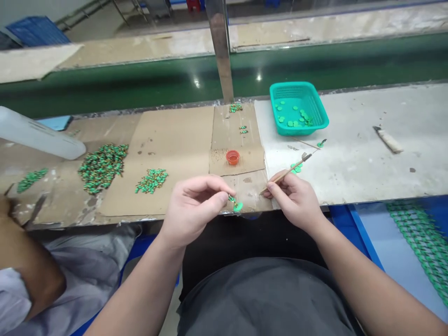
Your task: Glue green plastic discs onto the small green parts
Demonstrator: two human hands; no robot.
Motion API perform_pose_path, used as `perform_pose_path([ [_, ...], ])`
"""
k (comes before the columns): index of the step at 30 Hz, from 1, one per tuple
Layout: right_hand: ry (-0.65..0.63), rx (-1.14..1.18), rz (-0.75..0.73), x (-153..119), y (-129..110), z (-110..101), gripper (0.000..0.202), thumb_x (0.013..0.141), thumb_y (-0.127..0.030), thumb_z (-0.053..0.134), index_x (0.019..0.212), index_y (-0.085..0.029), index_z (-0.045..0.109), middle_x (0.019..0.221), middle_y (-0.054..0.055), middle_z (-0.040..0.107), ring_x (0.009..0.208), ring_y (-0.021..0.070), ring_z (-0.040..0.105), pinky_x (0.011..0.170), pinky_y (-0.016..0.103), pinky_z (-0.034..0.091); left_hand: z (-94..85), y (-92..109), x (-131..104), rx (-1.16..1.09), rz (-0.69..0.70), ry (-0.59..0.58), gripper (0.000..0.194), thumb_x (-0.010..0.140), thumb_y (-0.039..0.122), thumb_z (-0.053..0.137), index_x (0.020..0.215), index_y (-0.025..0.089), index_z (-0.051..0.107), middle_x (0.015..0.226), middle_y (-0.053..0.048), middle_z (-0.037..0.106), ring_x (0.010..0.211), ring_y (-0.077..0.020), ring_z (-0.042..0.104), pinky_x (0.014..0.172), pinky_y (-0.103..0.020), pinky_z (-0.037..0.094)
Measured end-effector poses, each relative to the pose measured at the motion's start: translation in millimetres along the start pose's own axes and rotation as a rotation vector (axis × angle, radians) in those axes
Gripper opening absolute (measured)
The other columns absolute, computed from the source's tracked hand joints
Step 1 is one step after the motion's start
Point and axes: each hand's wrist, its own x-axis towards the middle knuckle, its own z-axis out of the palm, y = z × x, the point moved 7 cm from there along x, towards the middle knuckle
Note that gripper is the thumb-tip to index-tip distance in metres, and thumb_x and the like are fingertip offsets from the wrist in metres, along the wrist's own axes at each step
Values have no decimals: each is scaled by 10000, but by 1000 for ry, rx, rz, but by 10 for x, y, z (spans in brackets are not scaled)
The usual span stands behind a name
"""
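My left hand [196,207] pinches a small green-and-gold figure [231,199] between thumb and forefinger, with a bright green disc [238,206] at its lower end. My right hand [296,198] grips a thin paintbrush [290,172], its dark end pointing up and away from me. Just beyond my hands, a small red cup [233,157] stands on cardboard. Loose green discs [297,167] lie behind my right hand, near a figure on a disc [321,143].
A teal basket [317,112] holding green discs stands at the back right. Piles of green-and-gold pieces [103,168] cover the left side, beside a white container [42,135]. A wrapped tool [389,141] lies right. A co-worker's arm [31,261] is at far left.
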Motion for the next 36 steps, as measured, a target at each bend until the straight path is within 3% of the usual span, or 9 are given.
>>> perform_pose_path([
  [9,-45,18,-39,16,-16,53,353,1156,-520,697,946,-238,735,893,78,834,800,254,861,740,360,714,50,91,145,-58,-19,-72,469,879,681,942,721,254,829,684,-69,721,623,-203,681,521,-334,602],
  [14,-21,-6,-106,-100,-124,-12,240,1136,-384,692,975,-225,773,879,73,833,791,234,831,741,325,688,212,138,297,101,-6,-70,328,911,553,931,791,253,873,740,-65,791,590,-182,681,514,-292,563],
  [18,32,-40,-141,-312,-207,-292,199,1109,-320,703,946,-229,772,861,64,836,765,225,826,758,315,691,616,55,530,274,51,-120,120,948,372,868,892,278,918,822,-48,857,720,-217,783,634,-290,617],
  [22,149,-71,-89,-514,-166,-726,182,1112,-296,687,963,-242,778,874,59,835,771,233,825,762,334,693,1186,-128,892,412,160,-168,182,1006,368,770,939,284,917,916,-50,837,737,-199,731,689,-322,603],
  [24,200,-68,-55,-570,-112,-909,202,1120,-321,677,959,-246,774,861,54,828,749,233,818,728,334,686,1503,-204,1112,472,223,-193,204,1032,359,733,977,287,916,952,-57,802,844,-220,747,804,-362,628],
  [27,257,-48,-10,-613,-30,-1081,228,1131,-345,662,953,-241,761,850,51,821,727,228,808,694,326,669,1985,-282,1430,565,304,-237,186,1067,364,733,1046,272,893,985,-55,752,1021,-251,747,1005,-435,630],
  [30,284,-13,21,-655,23,-1151,223,1128,-342,666,958,-234,761,880,56,824,757,225,808,717,324,663,2394,-369,1656,659,313,-291,239,1121,437,752,1166,211,817,1110,-58,781,1069,-238,752,1043,-473,647],
  [33,292,36,49,-714,68,-1190,208,1115,-345,695,959,-232,774,897,54,822,780,217,795,742,323,648,2620,-469,1750,737,263,-315,287,1139,477,748,1210,202,784,1205,-75,800,1091,-232,773,1030,-463,672],
  [36,299,105,97,-763,128,-1237,214,1109,-360,734,950,-226,781,903,57,816,799,204,778,759,315,625,2635,-517,1736,767,202,-290,304,1136,491,750,1208,199,785,1213,-79,803,1104,-237,776,1048,-479,668],
])
